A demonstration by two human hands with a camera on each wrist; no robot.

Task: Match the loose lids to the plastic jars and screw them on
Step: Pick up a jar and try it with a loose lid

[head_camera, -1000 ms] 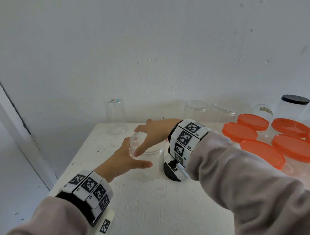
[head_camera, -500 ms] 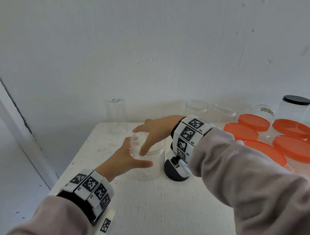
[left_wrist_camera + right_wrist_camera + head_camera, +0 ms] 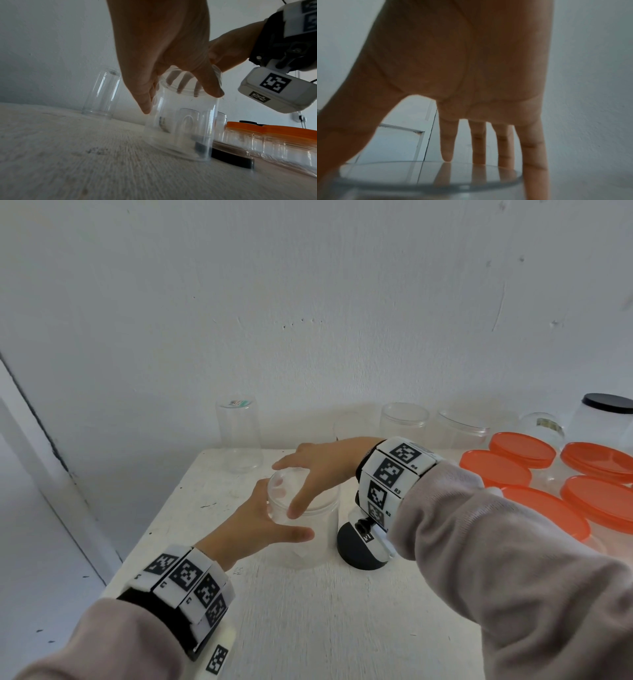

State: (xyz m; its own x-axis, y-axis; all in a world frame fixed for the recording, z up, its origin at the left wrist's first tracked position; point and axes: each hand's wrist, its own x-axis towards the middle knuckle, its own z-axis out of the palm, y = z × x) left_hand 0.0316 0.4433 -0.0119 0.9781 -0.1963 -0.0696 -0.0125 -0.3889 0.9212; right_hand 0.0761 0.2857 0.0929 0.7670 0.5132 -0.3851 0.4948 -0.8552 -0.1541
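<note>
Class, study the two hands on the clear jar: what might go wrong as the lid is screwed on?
1. The right hand grips the clear lid by fingertips only; it may slip or cross-thread.
2. The left hand holds the clear jar from one side; twisting could tip it.
3. A black lid lies close beside it and could be knocked.

White painted table (image 3: 308, 611) with scuffed top set against a wall, clear jar (image 3: 305, 529) upright near centre, black lid (image 3: 359, 553) flat just beside it, tall clear jar (image 3: 238, 436) at back, further clear jars (image 3: 404, 422) along wall, orange-lidded jars (image 3: 544, 515) grouped at right.
</note>
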